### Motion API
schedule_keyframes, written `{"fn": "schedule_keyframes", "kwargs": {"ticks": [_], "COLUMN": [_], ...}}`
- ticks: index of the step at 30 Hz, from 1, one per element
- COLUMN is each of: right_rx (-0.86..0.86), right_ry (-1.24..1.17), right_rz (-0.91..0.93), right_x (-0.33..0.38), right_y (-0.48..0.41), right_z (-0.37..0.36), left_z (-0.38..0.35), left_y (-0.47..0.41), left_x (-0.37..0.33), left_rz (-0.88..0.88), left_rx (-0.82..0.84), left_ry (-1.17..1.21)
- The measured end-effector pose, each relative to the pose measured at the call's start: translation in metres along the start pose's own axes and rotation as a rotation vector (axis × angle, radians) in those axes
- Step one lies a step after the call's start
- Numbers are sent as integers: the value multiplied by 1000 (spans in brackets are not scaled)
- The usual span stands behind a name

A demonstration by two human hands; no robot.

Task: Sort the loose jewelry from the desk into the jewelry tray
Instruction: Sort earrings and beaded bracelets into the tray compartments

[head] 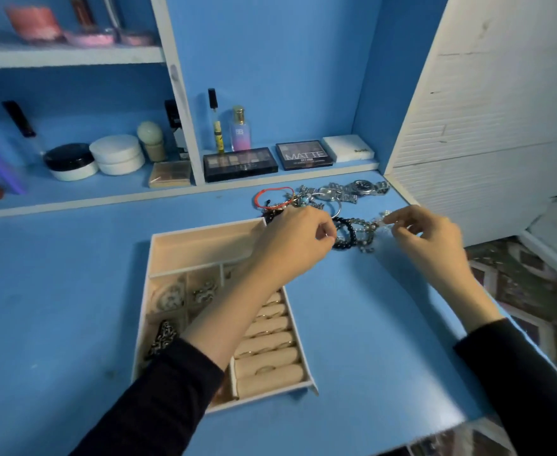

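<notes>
- We see a blue desk (73,291) with a jewelry tray (198,248) on it, near the middle.
- In the tray, rings (265,368) sit on soft rolls on the right side, and small shiny bits lie in the little boxes on the left.
- The loose jewelry lies in a heap at the back of the desk, past the tray: a red bracelet (272,196), a silver watch (362,186) and dark bead bracelets (349,233).
- Our left hand (298,240) is curled, with its fingertips right at the dark bead bracelets. We cannot tell if it holds one.
- Our right hand (430,238) pinches a pale bead string (382,220) between thumb and finger, just beside the dark beads.
</notes>
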State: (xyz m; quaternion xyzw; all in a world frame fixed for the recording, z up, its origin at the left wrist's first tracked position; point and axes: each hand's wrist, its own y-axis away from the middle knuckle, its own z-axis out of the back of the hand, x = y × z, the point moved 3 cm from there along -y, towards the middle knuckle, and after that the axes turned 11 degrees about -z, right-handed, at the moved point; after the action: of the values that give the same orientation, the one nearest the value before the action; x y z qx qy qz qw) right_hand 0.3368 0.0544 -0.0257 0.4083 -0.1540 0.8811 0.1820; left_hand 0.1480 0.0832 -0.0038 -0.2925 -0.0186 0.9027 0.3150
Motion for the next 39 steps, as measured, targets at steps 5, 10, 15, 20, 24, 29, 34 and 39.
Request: {"fn": "schedule_keyframes", "kwargs": {"ticks": [5, 10, 15, 20, 24, 29, 34, 39], "right_rx": [-1, 17, 123, 172, 32, -165, -172, -174], "right_ry": [177, 226, 299, 183, -115, -413, -658, -680], "right_rz": [-46, -112, -216, -182, -103, -71, -145, -149], "right_x": [-16, -15, -15, -12, -13, -17, -23, -24], "right_y": [-38, -56, -70, -58, -37, -21, -23, -24], "right_z": [1, 0, -1, 2, 7, 5, 3, 2], "left_z": [-13, -17, -19, -19, -21, -33, -46, -50], "left_y": [-24, -36, -39, -41, -47, -63, -79, -85], "left_x": [-11, -16, -19, -18, -18, -24, -28, -29], "left_rz": [1, 44, 40, 31, 24, -51, -96, -35], "left_rx": [-17, -16, -7, 2, -14, 18, 110, 73], "left_ry": [-88, -100, -95, -90, -80, -36, -74, 190]}}
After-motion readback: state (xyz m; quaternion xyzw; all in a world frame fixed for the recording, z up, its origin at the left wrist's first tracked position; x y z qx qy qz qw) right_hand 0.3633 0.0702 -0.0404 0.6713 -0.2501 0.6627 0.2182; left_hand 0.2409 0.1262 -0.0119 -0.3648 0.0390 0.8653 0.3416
